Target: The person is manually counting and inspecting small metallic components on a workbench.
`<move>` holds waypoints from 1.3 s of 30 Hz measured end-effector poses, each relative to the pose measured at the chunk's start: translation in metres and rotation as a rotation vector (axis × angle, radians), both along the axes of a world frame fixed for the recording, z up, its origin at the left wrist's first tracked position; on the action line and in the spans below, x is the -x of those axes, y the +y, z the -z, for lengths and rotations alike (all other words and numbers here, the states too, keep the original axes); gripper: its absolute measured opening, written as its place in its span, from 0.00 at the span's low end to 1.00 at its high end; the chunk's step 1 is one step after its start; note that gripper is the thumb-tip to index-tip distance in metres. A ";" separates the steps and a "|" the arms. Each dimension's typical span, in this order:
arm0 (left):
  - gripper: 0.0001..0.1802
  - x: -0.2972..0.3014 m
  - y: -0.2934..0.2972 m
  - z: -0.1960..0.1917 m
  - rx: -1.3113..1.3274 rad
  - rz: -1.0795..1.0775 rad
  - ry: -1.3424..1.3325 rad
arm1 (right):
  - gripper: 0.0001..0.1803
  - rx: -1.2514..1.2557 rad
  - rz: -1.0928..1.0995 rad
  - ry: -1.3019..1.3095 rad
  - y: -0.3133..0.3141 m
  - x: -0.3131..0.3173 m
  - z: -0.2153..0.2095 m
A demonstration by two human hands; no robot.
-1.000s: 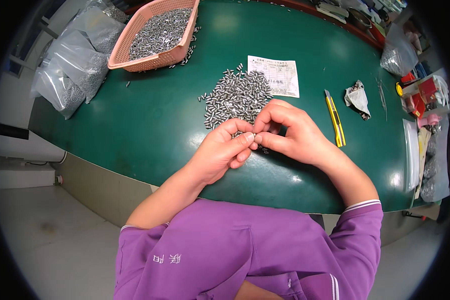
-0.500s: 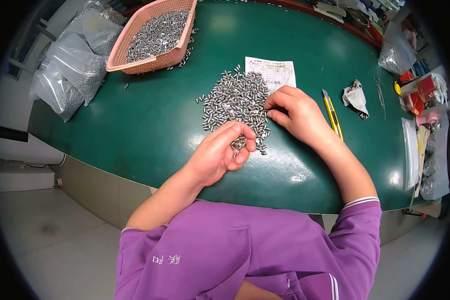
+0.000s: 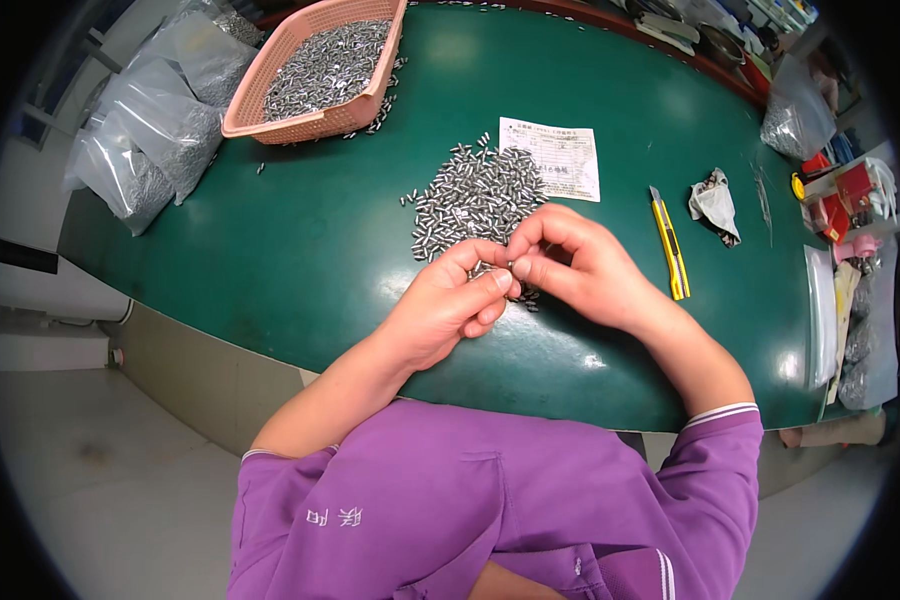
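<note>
A heap of small, shiny metal pins [image 3: 475,195] lies on the green table in front of me. At the heap's near edge, my left hand [image 3: 458,295] is closed, its fingers curled and its thumb lying over them. My right hand [image 3: 575,262] is pinched, thumb against forefinger, its tips meeting the left thumb and forefinger. Whatever sits between the fingertips is too small and too covered to make out. A few pins show in the gap behind the left thumb and forefinger; whether they lie in the hand or in the heap I cannot tell.
A pink basket [image 3: 355,117] of similar pins stands at the far left, beside clear bags [image 3: 135,150] of small parts. Behind the heap lies a printed paper slip [image 3: 575,160]. To the right are a yellow utility knife [image 3: 670,245] and a crumpled white wrapper [image 3: 713,203].
My right hand has come from the heap's right side toward me and left, and its fingertips now meet the left hand's. The left thumb and forefinger have closed together. The view has shifted slightly.
</note>
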State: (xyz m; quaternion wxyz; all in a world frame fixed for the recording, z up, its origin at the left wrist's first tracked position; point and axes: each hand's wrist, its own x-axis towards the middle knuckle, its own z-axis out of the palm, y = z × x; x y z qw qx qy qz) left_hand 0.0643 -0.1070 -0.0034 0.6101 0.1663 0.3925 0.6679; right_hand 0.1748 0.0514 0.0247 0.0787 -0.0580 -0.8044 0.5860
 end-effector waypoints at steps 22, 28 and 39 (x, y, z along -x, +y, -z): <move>0.06 0.001 -0.001 0.006 -0.068 -0.042 0.017 | 0.11 0.056 -0.003 0.084 -0.006 0.002 0.009; 0.06 0.000 0.000 0.005 -0.069 -0.050 -0.044 | 0.10 -0.196 0.039 0.235 -0.008 0.002 0.007; 0.06 0.001 -0.002 0.009 -0.083 -0.044 -0.080 | 0.09 -0.430 0.068 0.323 -0.010 0.003 0.003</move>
